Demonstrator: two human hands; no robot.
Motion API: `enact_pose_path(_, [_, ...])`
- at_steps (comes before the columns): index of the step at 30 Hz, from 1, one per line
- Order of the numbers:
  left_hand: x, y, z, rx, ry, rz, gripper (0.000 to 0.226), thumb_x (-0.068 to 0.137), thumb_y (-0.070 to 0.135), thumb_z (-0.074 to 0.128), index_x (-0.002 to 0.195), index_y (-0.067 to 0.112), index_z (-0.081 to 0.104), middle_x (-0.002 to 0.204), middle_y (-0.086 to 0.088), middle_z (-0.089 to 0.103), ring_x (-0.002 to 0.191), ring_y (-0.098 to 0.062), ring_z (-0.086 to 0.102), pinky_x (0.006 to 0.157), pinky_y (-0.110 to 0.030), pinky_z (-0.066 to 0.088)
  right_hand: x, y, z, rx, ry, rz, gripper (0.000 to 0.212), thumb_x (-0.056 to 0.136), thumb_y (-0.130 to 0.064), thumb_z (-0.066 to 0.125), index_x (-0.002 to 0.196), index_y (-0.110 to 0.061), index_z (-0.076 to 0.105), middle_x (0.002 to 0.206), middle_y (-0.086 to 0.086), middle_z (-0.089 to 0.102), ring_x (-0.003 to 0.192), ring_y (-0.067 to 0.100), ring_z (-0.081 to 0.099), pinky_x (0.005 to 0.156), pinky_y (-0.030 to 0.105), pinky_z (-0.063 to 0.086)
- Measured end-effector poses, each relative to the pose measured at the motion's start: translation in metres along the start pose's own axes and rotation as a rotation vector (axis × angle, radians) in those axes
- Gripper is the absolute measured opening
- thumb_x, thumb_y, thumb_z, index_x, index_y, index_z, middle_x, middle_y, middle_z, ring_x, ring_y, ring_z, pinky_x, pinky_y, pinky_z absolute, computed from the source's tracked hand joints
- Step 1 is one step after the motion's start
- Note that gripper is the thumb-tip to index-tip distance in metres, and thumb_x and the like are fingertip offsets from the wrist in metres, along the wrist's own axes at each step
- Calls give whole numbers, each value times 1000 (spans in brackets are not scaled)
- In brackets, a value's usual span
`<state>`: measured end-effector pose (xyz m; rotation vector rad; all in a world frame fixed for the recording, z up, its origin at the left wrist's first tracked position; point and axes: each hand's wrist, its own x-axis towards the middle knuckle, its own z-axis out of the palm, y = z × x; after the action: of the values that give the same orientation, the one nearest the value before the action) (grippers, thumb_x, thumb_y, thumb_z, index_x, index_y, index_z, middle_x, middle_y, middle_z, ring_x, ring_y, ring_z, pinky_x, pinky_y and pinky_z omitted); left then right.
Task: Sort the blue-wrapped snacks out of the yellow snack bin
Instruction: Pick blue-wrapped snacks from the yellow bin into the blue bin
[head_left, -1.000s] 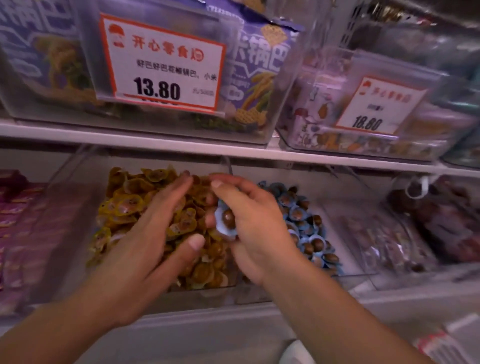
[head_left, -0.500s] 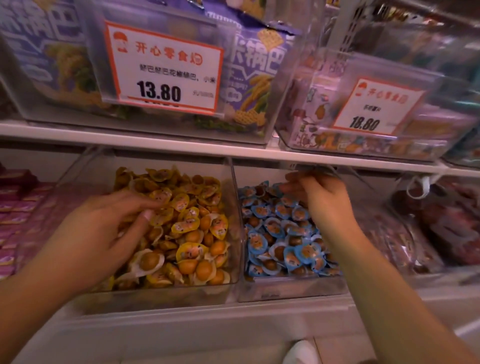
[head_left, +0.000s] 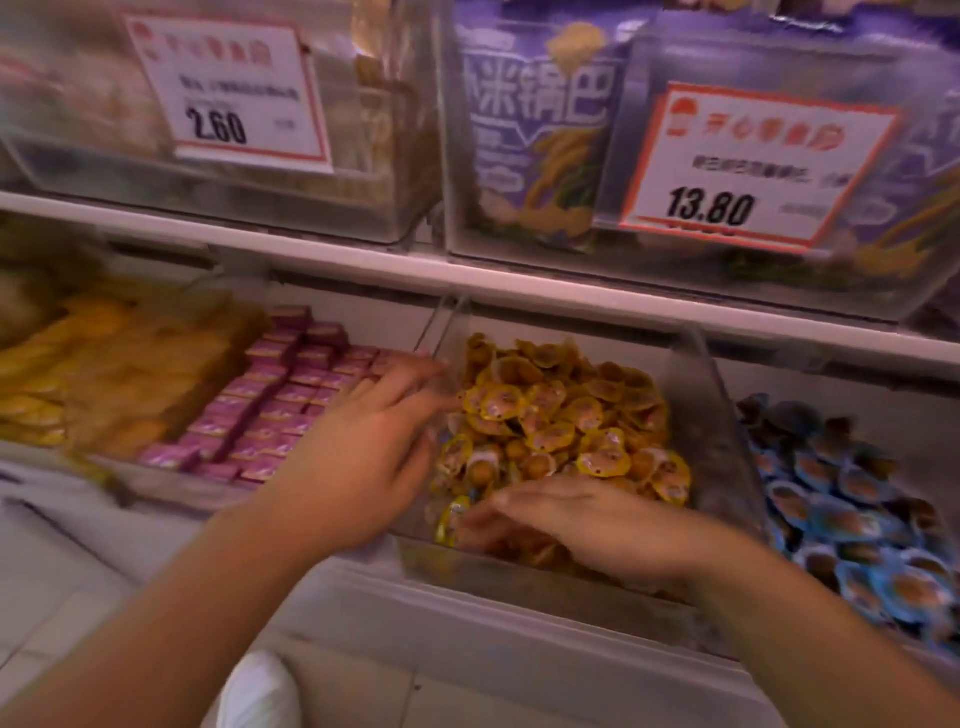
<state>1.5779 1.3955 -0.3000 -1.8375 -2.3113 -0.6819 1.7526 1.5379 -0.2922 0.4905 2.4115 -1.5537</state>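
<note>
Using the yellow snack bin (head_left: 717, 415) as the anchor here: way off to its left there's a tub of yellow packets (head_left: 104, 374), then right next door a tray of pink wrapped bars (head_left: 270, 410). The left hand (head_left: 363, 457) is at the bin's left wall, fingers spread and loose, tips reaching onto the yellow-wrapped snacks (head_left: 561, 415), not gripping anything I can see. The right hand (head_left: 587, 525) is back in the bin's front corner, lying flat over the pile with fingers roughly together; too blurry to tell if it's pinching something. Half a second ago that hand was over in the blue-wrapped snacks (head_left: 852, 499) bin just right of the yellow one, and a second ago it was holding a blue one, so I'd guess that piece got dropped off and now it's digging for the next stray. No blue showing in the yellow pile from here
</note>
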Motion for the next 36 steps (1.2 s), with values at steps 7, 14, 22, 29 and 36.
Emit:
enact_pose_path(7, [-7, -9, 1, -7, 16, 45, 39, 91, 28, 40, 121, 26, 65, 153, 2, 41, 143, -21, 36, 102, -49, 43, 34, 20, -9, -663, 181, 104, 35, 100, -28, 45, 131, -26, 60, 136, 1, 59, 124, 18, 52, 103, 31, 43])
enact_pose_path(14, [-7, -9, 4, -56, 12, 27, 43, 91, 31, 33, 120, 27, 64, 155, 3, 37, 148, -17, 23, 104, -51, 42, 43, 20, -10, -657, 118, 70, 56, 89, -20, 55, 144, -29, 48, 145, -6, 47, 131, 11, 46, 109, 29, 39])
enact_pose_path(22, [-8, -7, 5, -78, 19, 16, 34, 94, 24, 41, 117, 26, 65, 156, 4, 36, 150, -15, 17, 106, -50, 41, 46, 22, -9, -841, 40, 137, 58, 73, -64, 65, 123, -37, 58, 124, -9, 55, 115, 13, 52, 97, 35, 49])
enact_pose_path(29, [-8, -5, 5, -71, 29, 11, 36, 92, 26, 39, 116, 25, 66, 155, 4, 36, 149, -15, 20, 105, -50, 42, 48, 28, -8, -981, 32, 132, 54, 71, -77, 52, 107, -37, 57, 105, -4, 61, 98, 19, 57, 80, 37, 52])
enact_pose_path(36, [-6, -7, 7, -55, 42, 23, 42, 90, 27, 34, 118, 28, 65, 153, 3, 38, 148, -17, 21, 108, -48, 40, 42, 27, -12, -795, -45, 53, 45, 81, -76, 50, 105, -39, 57, 104, -14, 66, 98, 10, 62, 87, 36, 52])
